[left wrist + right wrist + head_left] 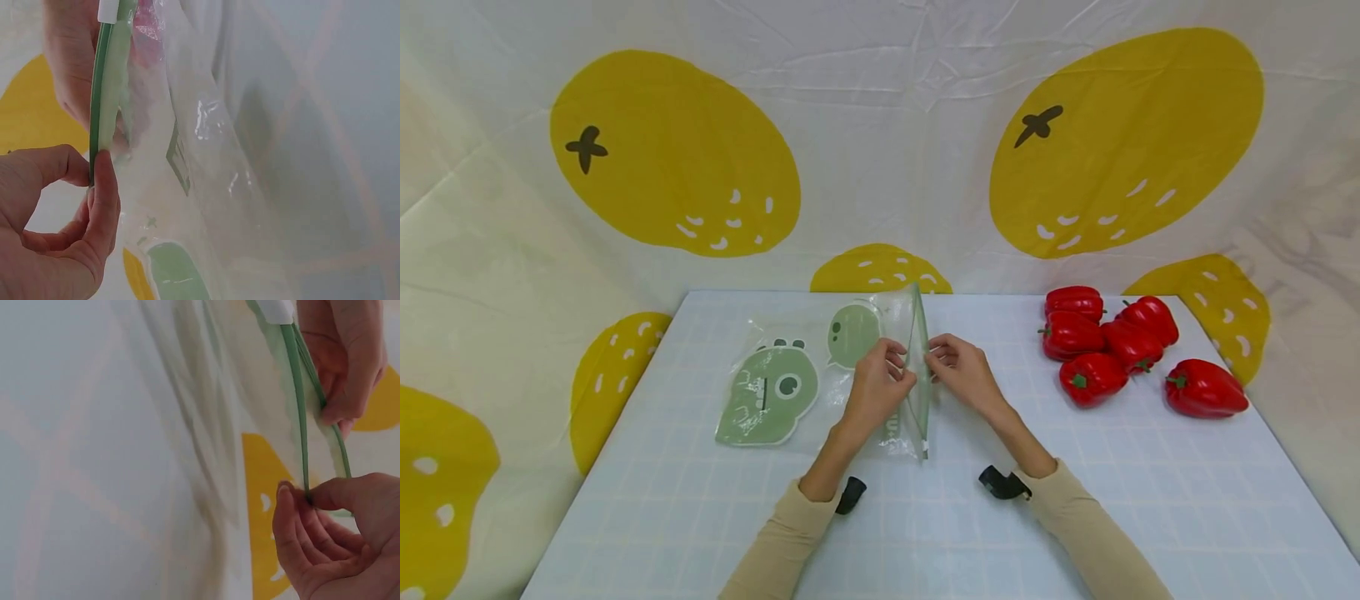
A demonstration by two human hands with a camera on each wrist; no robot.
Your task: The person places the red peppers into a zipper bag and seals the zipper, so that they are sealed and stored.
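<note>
A clear plastic zip bag with green dinosaur prints lies on the table, its green-edged mouth on the right side. My left hand pinches one lip of the mouth between thumb and fingers. Opposite it, my right hand pinches the other lip. Between the two hands the green zip strips stand apart, leaving a gap. A white slider sits at the near end of the strips. In the left wrist view the left thumb and fingers close on the green strip.
Several red bell peppers are grouped at the back right of the table, with a single one apart on the right. The table has a pale checked cover. A white curtain with yellow fruit prints hangs behind.
</note>
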